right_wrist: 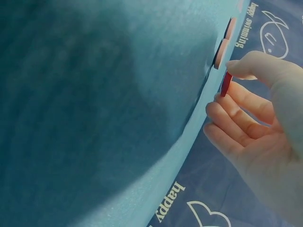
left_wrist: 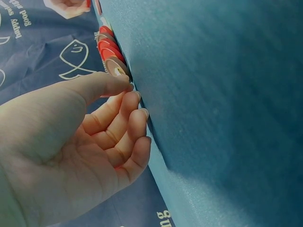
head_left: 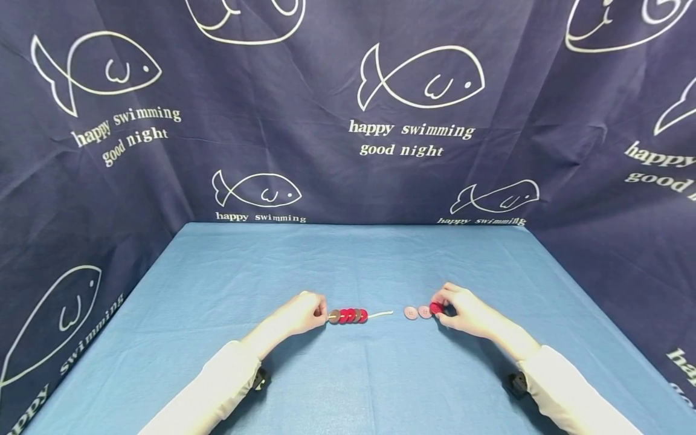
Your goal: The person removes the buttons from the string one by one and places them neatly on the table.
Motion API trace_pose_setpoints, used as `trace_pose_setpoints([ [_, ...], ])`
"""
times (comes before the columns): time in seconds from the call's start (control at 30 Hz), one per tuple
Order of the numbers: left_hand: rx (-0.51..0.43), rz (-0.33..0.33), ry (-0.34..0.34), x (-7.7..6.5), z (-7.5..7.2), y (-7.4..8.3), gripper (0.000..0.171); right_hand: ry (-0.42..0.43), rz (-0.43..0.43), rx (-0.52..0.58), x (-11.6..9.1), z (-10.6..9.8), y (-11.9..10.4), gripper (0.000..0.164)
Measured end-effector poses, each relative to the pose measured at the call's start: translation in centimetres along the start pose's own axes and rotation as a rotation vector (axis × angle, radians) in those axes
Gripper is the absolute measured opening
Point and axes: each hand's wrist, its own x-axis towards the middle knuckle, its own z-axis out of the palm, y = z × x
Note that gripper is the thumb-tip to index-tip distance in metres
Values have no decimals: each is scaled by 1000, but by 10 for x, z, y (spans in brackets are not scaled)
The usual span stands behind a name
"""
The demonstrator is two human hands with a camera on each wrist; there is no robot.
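In the head view, a white cord (head_left: 382,313) threaded with red and brown buttons (head_left: 350,316) lies over the blue tabletop (head_left: 348,374), beginning at the fingertips of the left hand (head_left: 306,312). The right hand (head_left: 461,309) holds a loose red button (head_left: 436,308) beside two pink buttons (head_left: 410,313).

In the left wrist view, thumb and index finger close together on the cord's end next to a brown button, the other fingers loosely curled.

In the right wrist view, thumb and fingers pinch the red button edgewise, near the pink ones.
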Motion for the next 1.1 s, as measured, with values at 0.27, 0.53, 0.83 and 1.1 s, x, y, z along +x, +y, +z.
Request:
trace_pose_setpoints([
  [0.27, -8, 3, -3, 0, 1, -2, 14, -55, 61, -7, -1, -3, -2, 18],
  [0.53, -54, 95, 39, -2, -1, -4, 14, -83, 78, -21, -1, -3, -2, 17],
  [0.83, -13, -6, -18, -1, -1, -1, 14, -103, 85, -41, -3, -2, 1, 16],
  [1.1, -36, 0, -21, -1, -1, -3, 15, -114, 88, -34, -2, -2, 1, 15],
])
